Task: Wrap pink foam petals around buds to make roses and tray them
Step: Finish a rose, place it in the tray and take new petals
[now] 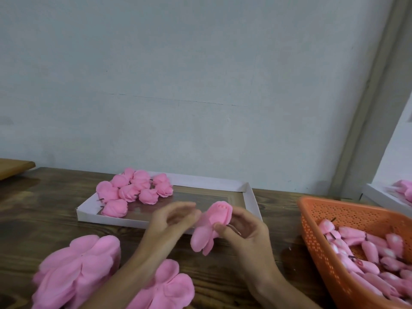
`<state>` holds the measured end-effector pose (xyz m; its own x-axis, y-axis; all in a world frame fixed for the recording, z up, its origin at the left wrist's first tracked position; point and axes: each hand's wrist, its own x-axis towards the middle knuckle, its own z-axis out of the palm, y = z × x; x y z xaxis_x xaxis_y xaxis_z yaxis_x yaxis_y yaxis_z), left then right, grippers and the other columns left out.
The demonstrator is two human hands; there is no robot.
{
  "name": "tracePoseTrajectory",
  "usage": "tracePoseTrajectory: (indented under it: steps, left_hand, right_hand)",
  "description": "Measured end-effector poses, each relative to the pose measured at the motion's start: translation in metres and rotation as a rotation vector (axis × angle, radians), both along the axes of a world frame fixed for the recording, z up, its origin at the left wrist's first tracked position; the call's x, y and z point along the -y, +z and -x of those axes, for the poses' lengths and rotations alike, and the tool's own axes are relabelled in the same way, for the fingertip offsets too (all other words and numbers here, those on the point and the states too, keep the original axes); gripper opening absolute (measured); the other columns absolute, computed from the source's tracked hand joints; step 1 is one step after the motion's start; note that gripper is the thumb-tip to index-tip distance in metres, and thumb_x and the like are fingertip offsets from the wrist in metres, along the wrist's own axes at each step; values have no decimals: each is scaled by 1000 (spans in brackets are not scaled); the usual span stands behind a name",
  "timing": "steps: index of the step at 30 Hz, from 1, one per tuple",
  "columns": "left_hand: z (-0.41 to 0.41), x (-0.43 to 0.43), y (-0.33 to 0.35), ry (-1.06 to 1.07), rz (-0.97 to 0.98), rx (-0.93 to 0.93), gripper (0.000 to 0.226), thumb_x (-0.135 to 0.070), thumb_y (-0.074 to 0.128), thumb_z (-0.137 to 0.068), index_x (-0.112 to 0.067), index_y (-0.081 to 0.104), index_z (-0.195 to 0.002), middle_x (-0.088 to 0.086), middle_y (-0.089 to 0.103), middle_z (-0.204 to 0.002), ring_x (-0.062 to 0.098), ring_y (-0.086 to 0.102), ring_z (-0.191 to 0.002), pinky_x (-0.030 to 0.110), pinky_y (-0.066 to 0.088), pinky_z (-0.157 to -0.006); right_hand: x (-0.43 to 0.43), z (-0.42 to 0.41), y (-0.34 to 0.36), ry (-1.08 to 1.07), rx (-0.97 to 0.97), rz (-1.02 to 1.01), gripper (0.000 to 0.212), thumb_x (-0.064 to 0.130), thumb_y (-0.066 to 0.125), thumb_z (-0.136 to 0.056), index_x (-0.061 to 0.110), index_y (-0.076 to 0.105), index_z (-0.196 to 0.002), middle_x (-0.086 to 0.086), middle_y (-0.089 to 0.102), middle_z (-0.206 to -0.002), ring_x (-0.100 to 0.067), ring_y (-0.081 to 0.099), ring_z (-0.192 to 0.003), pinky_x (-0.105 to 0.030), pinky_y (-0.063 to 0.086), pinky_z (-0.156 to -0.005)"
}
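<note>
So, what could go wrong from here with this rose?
1. The right hand pinches the half-made rose; its lower petals hang loose, so they may slip or wrap unevenly.
2. The left hand looks blurred, so a hasty move could crease a petal.
3. The finished roses crowd one corner of the tray; another placed there may squash them.

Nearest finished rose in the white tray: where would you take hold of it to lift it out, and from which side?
Probably the short dark stem at the left end of the rose, pinched from above. It lies on its side, its foam petals look easily dented, and other roses crowd its far side.
</note>
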<state>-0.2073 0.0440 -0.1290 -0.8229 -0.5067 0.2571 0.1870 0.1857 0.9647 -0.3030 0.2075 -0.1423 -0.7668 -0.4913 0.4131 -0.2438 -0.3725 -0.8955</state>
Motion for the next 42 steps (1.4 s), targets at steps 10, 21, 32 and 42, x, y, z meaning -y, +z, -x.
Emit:
tracePoseTrajectory:
  steps: [10,21,32,42]
  left_hand:
    - [5,1,-9,-45,-341,14,40,-38,88,-66,-15,84,-99,12,81,-104,30,77,-101,49,60,-96]
    - [0,-20,-6,57,-96,-321,14,-24,81,-71,-17,84,-83,9,80,-86,21,77,-82,22,60,-69]
    - [-6,-13,1,-53,17,-293,15,-35,78,-76,-25,85,-85,6,80,-90,18,75,-86,22,59,-74]
    - [2,1,-9,-100,-106,7,31,-36,91,-72,-24,84,-99,6,82,-101,26,77,-102,44,59,-96]
  right_hand:
    - [-3,2,-1,104,-86,-19,31,-4,82,-81,19,79,-102,-12,80,-106,-28,76,-103,-29,61,-84]
    - [-1,-1,0,44,-294,-76,32,-2,84,-78,21,80,-100,-3,73,-122,-29,74,-110,-44,62,-90]
    - [-3,-5,4,43,-226,-114,56,13,90,-75,39,70,-122,0,81,-109,-22,77,-104,-35,63,-87]
    - [-1,3,2,46,-72,31,27,9,84,-75,17,78,-100,-13,80,-102,-26,77,-97,-26,59,-80]
